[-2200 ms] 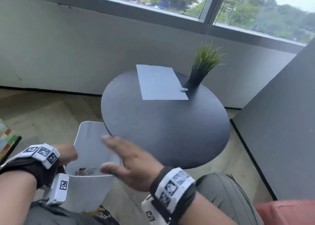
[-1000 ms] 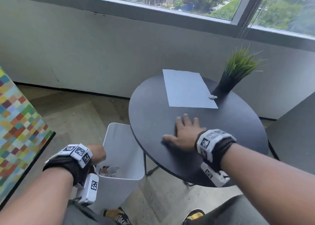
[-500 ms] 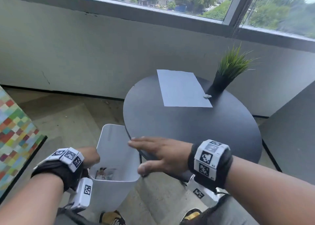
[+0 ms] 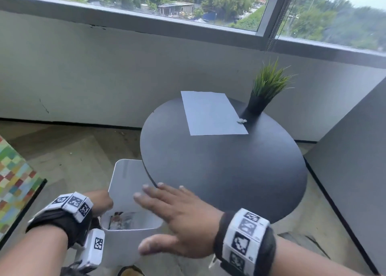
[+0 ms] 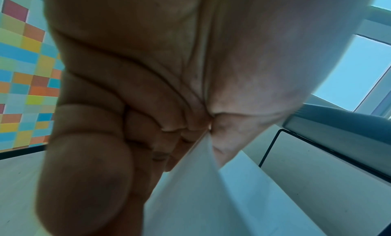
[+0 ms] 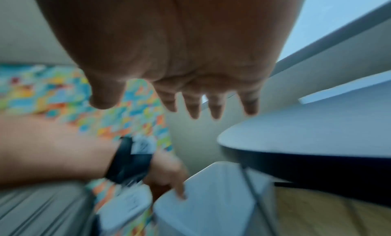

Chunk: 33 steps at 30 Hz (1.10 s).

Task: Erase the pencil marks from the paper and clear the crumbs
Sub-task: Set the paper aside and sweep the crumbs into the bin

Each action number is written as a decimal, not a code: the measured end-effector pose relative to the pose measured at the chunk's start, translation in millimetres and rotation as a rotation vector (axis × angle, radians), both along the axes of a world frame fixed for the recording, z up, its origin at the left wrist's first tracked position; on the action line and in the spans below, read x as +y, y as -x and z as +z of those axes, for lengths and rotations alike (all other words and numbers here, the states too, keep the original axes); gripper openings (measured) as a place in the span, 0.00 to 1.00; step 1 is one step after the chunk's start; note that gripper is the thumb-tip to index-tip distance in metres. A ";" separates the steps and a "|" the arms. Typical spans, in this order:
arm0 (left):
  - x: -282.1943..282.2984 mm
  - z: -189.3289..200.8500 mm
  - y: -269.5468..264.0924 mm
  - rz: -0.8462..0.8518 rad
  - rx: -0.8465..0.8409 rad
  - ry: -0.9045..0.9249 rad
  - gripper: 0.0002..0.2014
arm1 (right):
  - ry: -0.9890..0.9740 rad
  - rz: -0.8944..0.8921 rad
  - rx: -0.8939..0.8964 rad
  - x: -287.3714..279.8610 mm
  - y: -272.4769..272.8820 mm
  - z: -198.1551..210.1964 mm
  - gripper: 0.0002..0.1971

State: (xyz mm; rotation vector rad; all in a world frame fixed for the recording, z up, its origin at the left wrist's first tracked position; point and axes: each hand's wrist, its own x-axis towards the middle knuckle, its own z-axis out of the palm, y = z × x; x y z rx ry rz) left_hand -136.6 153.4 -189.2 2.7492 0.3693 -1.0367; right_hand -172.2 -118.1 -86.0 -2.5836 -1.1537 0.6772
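Head view: crumb-clearing step. Left hand (image 4: 100, 202) grips white plastic bin (image 4: 129, 240) rim at round black tabletop (image 4: 229, 171) edge; right hand (image 4: 177, 219) flat, empty, over bin. White paper sheet (image 4: 211, 112) on tabletop's far side. Next: sweep remaining crumbs binward.

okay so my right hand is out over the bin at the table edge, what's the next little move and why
Probably reach the right hand back onto the round black table for another sweep: it hangs open, holding nothing, over the white bin that the left hand grips by its rim under the edge.
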 end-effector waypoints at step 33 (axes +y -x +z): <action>-1.3 2.4 11.2 -0.090 0.024 -0.074 0.17 | -0.217 -0.415 -0.008 33.0 -1.7 -33.8 0.40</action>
